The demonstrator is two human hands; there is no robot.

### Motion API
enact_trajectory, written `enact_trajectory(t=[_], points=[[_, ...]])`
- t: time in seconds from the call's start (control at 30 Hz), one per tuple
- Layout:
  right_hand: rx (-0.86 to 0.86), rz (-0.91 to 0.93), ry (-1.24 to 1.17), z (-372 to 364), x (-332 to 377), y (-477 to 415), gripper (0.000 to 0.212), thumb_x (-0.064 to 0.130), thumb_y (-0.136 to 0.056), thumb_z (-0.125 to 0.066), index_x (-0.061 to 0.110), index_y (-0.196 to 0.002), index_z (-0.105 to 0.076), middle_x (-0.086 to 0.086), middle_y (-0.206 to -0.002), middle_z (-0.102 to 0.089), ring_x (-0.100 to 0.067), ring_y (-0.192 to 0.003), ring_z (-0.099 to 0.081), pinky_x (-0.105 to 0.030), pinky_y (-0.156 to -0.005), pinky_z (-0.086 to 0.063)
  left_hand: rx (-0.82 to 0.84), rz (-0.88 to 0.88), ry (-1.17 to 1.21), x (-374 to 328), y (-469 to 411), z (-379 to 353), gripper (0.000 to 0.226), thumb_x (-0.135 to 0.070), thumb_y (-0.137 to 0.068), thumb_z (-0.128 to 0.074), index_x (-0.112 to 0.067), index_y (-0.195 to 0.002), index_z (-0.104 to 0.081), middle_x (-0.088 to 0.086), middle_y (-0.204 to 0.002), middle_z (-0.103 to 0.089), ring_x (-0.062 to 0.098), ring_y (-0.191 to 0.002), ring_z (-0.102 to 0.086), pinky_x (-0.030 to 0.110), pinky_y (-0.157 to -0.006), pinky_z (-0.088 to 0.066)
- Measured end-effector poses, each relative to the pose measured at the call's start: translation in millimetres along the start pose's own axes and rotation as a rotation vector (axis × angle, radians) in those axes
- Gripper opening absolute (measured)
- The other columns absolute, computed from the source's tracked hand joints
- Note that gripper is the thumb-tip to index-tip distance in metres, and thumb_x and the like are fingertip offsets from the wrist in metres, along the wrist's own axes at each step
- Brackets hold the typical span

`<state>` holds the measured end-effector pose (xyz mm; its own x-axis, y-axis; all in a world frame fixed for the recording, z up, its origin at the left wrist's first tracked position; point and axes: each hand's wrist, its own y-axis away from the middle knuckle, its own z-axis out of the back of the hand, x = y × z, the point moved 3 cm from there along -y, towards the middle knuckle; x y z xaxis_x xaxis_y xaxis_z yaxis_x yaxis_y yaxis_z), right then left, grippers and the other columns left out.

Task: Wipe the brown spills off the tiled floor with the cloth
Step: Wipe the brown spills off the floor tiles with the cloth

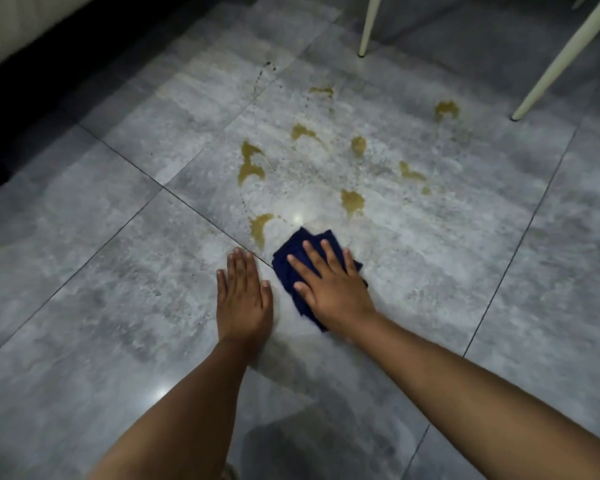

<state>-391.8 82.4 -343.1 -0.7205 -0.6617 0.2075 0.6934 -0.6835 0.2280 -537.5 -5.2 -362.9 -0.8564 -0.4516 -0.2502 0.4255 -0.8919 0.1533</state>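
Several brown spills (250,163) dot the grey tiled floor (125,278) ahead of me, with fine brown specks between them. The nearest puddle (260,226) lies just left of a folded dark blue cloth (300,244). My right hand (328,285) lies flat on the cloth, fingers spread, pressing it against the tile. To its left, my left hand (242,295) rests palm down on the bare floor, fingers together, holding nothing. Much of the cloth is hidden under my right hand.
Two cream chair legs (368,27) (561,62) stand at the back right, the right one near a spill (446,110). A dark gap under pale furniture (25,95) runs along the back left. Dark grout lines (129,161) cross the floor.
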Motion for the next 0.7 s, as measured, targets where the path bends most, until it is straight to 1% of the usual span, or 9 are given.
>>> enact_trajectory(t=[0.07,0.13,0.2,0.27,0.33,0.43,0.5,0.6,0.7], points=[[0.041,-0.107,-0.004,7,-25,-12,0.052,0.049,-0.100,-0.015,0.039,-0.150,-0.006,0.004,-0.161,0.004,-0.025,-0.147,0.008,-0.050,-0.116,0.009,0.009,-0.007,0.010,1,-1,1,0.062,-0.039,-0.097,-0.006,-0.012,-0.151,0.007,0.002,-0.157,0.018,0.011,-0.143,0.023,0.032,-0.116,0.016],[-0.025,-0.241,-0.031,7,-49,-1,0.052,0.048,-0.101,-0.014,0.035,-0.151,-0.011,0.001,-0.161,-0.002,-0.026,-0.147,0.005,-0.049,-0.116,0.005,0.008,-0.013,0.013,2,-1,2,0.062,-0.038,-0.097,-0.008,-0.011,-0.152,0.005,0.004,-0.159,0.015,0.011,-0.143,0.022,0.033,-0.116,0.016],[-0.132,-0.325,-0.054,0,-55,28,0.054,0.047,-0.099,-0.015,0.031,-0.150,-0.021,-0.003,-0.159,-0.014,-0.028,-0.147,-0.005,-0.052,-0.116,-0.002,0.006,-0.013,0.015,3,-2,2,0.064,-0.040,-0.096,-0.007,-0.010,-0.152,0.002,0.005,-0.160,0.011,0.012,-0.144,0.021,0.034,-0.117,0.014],[-0.164,-0.326,-0.038,-13,-39,54,0.054,0.046,-0.099,-0.018,0.027,-0.149,-0.027,-0.005,-0.157,-0.020,-0.029,-0.145,-0.012,-0.054,-0.114,-0.007,-0.016,0.002,0.021,8,-9,6,0.066,-0.042,-0.094,-0.005,-0.009,-0.152,-0.001,0.006,-0.160,0.008,0.013,-0.145,0.017,0.036,-0.117,0.014],[-0.161,-0.291,-0.044,-22,-15,60,0.053,0.045,-0.099,-0.021,0.027,-0.149,-0.029,-0.005,-0.157,-0.022,-0.029,-0.144,-0.012,-0.053,-0.113,-0.007,-0.033,0.024,0.013,17,-21,12,0.066,-0.042,-0.095,-0.006,-0.009,-0.152,0.000,0.007,-0.160,0.007,0.014,-0.145,0.015,0.036,-0.117,0.014],[-0.142,-0.174,-0.048,-20,15,26,0.053,0.045,-0.099,-0.024,0.028,-0.148,-0.031,-0.005,-0.156,-0.025,-0.030,-0.144,-0.014,-0.051,-0.113,-0.003,-0.063,0.061,-0.023,36,-46,24,0.062,-0.040,-0.099,-0.012,-0.010,-0.152,0.001,0.007,-0.160,0.008,0.015,-0.146,0.013,0.037,-0.117,0.012],[-0.103,-0.103,-0.058,-13,24,-7,0.055,0.048,-0.098,-0.017,0.030,-0.149,-0.026,-0.003,-0.158,-0.019,-0.029,-0.146,-0.008,-0.050,-0.115,0.003,-0.085,0.073,-0.033,46,-63,31,0.061,-0.037,-0.101,-0.017,-0.010,-0.152,0.001,0.008,-0.160,0.007,0.015,-0.146,0.013,0.036,-0.117,0.013],[-0.066,-0.162,-0.087,0,11,-53,0.053,0.049,-0.100,-0.015,0.034,-0.151,-0.015,0.001,-0.161,-0.003,-0.024,-0.147,0.008,-0.049,-0.116,0.011,-0.115,0.063,-0.044,54,-94,36,0.061,-0.037,-0.101,-0.018,-0.009,-0.152,0.000,0.008,-0.160,0.008,0.016,-0.146,0.014,0.036,-0.117,0.014],[-0.160,-0.312,-0.094,2,-9,-61,0.053,0.048,-0.100,-0.016,0.033,-0.151,-0.017,0.000,-0.160,-0.007,-0.024,-0.147,0.004,-0.050,-0.116,0.010,-0.101,0.051,-0.046,58,-124,39,0.062,-0.038,-0.101,-0.018,-0.009,-0.152,0.000,0.009,-0.160,0.007,0.017,-0.146,0.013,0.039,-0.117,0.013]])
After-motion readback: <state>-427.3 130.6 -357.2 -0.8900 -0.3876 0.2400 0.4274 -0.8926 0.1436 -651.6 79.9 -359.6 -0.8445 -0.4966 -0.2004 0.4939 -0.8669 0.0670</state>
